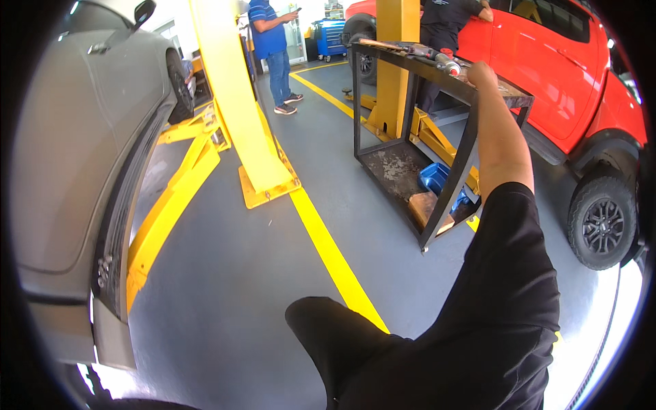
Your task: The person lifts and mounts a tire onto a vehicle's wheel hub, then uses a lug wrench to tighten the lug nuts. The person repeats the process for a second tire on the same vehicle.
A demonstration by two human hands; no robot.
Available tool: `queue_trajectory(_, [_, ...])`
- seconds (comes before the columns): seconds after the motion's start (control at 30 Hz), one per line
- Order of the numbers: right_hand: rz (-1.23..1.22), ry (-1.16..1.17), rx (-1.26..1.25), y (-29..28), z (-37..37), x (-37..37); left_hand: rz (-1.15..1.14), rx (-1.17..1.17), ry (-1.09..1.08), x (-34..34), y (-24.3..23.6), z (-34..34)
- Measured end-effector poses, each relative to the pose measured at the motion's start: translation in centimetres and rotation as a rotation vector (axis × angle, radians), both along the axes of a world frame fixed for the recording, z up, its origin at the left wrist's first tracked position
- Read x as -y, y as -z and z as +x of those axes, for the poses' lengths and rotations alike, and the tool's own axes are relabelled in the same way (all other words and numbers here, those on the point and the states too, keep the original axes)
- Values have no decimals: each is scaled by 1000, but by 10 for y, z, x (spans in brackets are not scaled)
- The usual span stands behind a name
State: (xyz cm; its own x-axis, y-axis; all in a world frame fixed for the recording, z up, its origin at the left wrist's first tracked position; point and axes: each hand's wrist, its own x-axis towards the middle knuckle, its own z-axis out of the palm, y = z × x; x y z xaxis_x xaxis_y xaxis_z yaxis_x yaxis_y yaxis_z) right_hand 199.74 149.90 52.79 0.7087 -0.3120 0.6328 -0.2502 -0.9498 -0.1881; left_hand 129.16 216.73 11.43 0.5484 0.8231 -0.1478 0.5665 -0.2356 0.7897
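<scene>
My right arm stretches forward in a short black sleeve, and my right hand (482,75) is at the top tray of a black metal cart (471,87). Its fingers look curled; whatever they hold is hidden. Just left of the hand lies a can with a red and white end (449,65), beside a grey and red hand-held tool (422,52). A long wooden-coloured strip (381,45) rests at the tray's far left. On the cart's lower shelf are a blue plastic container (434,178) and a brown box (424,205). My left hand is out of view.
A grey vehicle (75,157) stands at left over a yellow lift arm (174,205). Yellow lift posts (236,89) rise ahead. A red pickup (547,75) is at right, with a person in black (447,27) beside it. Another person in blue (270,41) stands farther back, near a blue tool cabinet (331,37).
</scene>
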Motion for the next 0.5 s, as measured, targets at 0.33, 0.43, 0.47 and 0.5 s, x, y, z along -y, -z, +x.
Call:
queue_trajectory(0.33, [-212,-74,-308,61,-3,-13,91,-339,35,-23,-11,26])
queue_trajectory(0.43, [-256,-47,-150,84,10,-11,98,-412,32,-36,2,5])
queue_trajectory(0.47, [-296,-69,-64,89,3,-38,97,-442,1,-43,6,-25])
queue_trajectory(0.5, [-339,-90,19,95,1,-64,95,-471,-22,-48,12,-57])
